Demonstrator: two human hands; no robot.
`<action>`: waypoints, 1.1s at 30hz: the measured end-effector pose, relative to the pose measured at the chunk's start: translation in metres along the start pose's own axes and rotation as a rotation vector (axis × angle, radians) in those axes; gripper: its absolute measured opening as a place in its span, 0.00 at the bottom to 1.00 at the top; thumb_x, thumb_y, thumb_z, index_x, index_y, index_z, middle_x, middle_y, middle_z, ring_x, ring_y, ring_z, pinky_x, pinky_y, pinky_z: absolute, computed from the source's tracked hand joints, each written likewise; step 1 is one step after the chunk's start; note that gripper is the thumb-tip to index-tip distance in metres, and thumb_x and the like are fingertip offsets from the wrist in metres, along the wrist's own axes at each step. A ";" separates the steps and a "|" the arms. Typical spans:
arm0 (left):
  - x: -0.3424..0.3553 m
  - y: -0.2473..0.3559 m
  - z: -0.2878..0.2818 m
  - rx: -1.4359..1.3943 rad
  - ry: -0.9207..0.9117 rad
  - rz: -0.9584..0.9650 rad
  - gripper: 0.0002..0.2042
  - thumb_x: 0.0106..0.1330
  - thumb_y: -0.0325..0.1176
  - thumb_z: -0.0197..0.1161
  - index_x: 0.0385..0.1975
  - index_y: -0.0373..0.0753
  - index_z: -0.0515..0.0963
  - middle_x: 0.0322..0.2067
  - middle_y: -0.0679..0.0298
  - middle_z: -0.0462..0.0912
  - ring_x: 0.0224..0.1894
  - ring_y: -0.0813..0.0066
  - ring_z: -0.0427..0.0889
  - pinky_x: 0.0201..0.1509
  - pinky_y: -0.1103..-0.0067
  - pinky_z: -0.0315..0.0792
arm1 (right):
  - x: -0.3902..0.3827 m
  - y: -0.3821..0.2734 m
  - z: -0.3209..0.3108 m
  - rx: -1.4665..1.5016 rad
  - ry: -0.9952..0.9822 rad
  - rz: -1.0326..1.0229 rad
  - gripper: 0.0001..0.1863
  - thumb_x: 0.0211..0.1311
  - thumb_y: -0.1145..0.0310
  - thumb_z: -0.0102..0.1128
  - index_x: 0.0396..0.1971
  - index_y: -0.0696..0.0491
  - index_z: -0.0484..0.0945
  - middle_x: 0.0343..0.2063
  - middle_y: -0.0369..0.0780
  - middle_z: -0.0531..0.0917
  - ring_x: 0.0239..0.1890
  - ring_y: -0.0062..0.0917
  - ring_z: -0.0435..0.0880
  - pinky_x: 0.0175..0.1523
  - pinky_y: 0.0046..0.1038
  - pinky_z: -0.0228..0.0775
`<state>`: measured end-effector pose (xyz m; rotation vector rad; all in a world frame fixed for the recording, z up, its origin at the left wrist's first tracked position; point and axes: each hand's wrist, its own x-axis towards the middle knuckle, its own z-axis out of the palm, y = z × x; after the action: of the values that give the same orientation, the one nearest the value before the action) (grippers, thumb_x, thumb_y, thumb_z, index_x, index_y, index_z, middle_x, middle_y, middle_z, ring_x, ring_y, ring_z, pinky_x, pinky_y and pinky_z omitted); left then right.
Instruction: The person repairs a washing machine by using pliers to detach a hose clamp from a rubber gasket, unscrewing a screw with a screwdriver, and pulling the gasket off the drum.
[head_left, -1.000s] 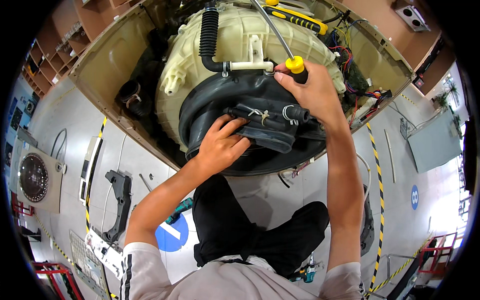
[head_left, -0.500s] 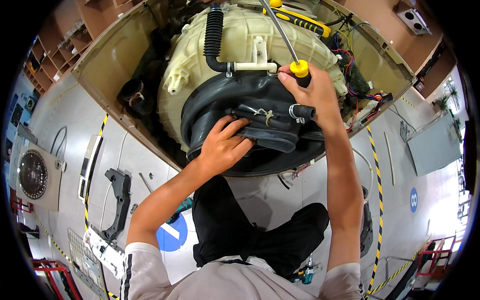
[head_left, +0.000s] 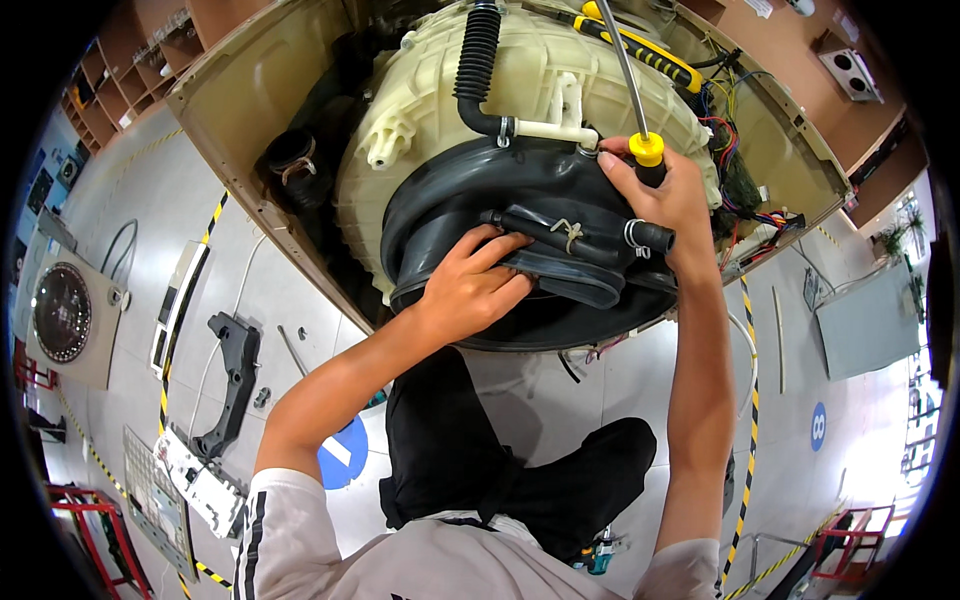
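Observation:
A black rubber door gasket (head_left: 425,205) covers the front of a cream plastic washing machine tub (head_left: 535,70). My left hand (head_left: 475,287) is closed on the gasket's folded lip, its fingertips tucked behind the rubber. In my right hand (head_left: 675,205) is a screwdriver (head_left: 648,152) with a yellow and black handle, its shaft pointing up and away. The right thumb and a fingertip press at the gasket's upper edge, beside the end of a white pipe (head_left: 555,132). A short black hose stub (head_left: 652,238) with a metal clamp sticks out below that hand.
A black corrugated hose (head_left: 478,62) joins the white pipe. A yellow and black hand tool (head_left: 660,62) lies on the tub. Loose coloured wires (head_left: 735,150) hang inside the beige casing (head_left: 230,95) at right. Removed parts, including a dark bracket (head_left: 232,375), lie on the floor at left.
The washing machine has shifted right in the picture, and both hands with it. Each hand keeps nearly the same hold, and the screwdriver remains in the right one.

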<state>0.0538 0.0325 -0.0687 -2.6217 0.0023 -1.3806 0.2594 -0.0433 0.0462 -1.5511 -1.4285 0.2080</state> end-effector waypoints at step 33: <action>0.002 -0.003 -0.008 -0.008 -0.136 -0.023 0.08 0.40 0.24 0.67 0.22 0.34 0.77 0.32 0.53 0.81 0.43 0.53 0.79 0.45 0.62 0.73 | -0.170 -0.010 -0.047 0.566 0.545 -0.011 0.24 0.58 0.78 0.62 0.55 0.61 0.68 0.21 0.35 0.77 0.18 0.16 0.73 0.22 0.18 0.65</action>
<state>0.0485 0.0336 -0.0621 -2.7244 -0.0405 -1.2082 0.2351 -0.2116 -0.0013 -1.0230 -0.8479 0.1490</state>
